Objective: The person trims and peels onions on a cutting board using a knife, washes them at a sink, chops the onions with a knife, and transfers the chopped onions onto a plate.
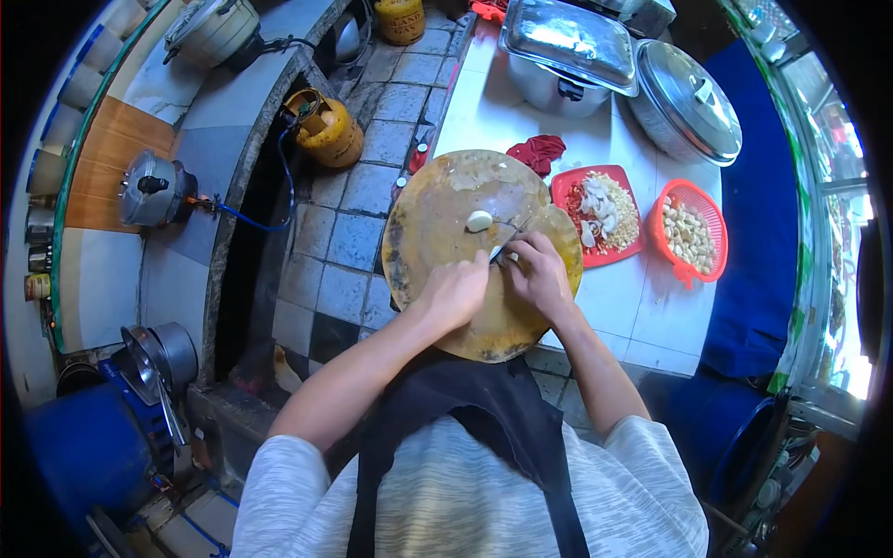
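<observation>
A large round wooden chopping board (437, 223) lies in front of me, stained and worn. My left hand (454, 293) is closed over its middle, apparently around a knife. A small, bright sliver of blade (495, 252) shows at the fingertips; the handle is hidden. Close beside it on the right, my right hand (539, 277) has bent fingers pressed to the board, pinching something small that they mostly cover. One pale peeled clove (479, 220), like garlic, rests on the board just beyond my hands.
Right of the board, a red plate (561, 189) holds chopped pale and red pieces and white slices. An orange-red basket (714, 212) contains peeled cloves. Behind are a red cloth (537, 153) and lidded metal pots (688, 102). Gas cylinders (330, 135) and a stove counter stand left.
</observation>
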The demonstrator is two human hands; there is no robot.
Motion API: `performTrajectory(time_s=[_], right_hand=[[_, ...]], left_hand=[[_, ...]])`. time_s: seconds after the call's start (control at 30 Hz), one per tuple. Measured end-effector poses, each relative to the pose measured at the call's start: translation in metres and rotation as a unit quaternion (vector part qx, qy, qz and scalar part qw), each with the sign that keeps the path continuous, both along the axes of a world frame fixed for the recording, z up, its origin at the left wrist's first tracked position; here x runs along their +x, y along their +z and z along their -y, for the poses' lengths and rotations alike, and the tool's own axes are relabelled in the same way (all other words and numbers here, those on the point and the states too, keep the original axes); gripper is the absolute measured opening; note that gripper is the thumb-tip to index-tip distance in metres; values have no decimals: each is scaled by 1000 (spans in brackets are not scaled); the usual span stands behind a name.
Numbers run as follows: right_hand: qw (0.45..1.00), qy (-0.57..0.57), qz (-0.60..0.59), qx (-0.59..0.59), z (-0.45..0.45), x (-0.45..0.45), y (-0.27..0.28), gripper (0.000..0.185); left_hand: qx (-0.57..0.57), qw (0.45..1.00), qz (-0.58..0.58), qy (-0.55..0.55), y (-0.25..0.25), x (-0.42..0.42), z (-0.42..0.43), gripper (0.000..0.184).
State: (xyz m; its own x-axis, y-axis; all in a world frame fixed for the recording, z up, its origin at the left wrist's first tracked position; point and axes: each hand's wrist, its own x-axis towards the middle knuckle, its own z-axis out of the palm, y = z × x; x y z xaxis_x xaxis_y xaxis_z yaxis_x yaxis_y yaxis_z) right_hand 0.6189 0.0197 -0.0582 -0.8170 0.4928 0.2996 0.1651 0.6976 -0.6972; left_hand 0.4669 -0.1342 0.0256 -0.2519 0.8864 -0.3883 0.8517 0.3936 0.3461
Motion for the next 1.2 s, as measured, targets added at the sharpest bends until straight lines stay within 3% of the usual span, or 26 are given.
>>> performTrajectory(time_s=[0.13, 0.3, 0.47, 0.63, 0.8, 0.97, 1.13, 1.2], right_hand=[[1000, -24, -5, -20, 5, 2, 4, 26], [997, -53, -53, -15, 13, 2, 0, 22], [999, -28, -39, -10, 6, 7, -3, 21], [997, -47, -56, -21, 12, 7, -8, 20], [996, -52, -66, -2, 10, 6, -13, 20], [994, -41, -98, -3, 10, 9, -9, 18], [997, -35, -69, -13, 6, 14, -11, 16], [997, -41, -69, -19, 10, 20, -13, 16]], left_hand=[[77, 997, -18, -14, -14, -4, -20, 15], [40, 999, -29, -5, -24, 6, -8, 14], [54, 997, -44, -31, -3, 0, -18, 16], [55, 997, -50, 4, -30, 18, -16, 17], [36, 997, -58, -35, 10, 7, -15, 18], [56, 996, -68, 12, -27, 21, -23, 17], [30, 997, -63, -22, 13, 19, -12, 17], [34, 997, -61, -23, -2, 25, -18, 17]])
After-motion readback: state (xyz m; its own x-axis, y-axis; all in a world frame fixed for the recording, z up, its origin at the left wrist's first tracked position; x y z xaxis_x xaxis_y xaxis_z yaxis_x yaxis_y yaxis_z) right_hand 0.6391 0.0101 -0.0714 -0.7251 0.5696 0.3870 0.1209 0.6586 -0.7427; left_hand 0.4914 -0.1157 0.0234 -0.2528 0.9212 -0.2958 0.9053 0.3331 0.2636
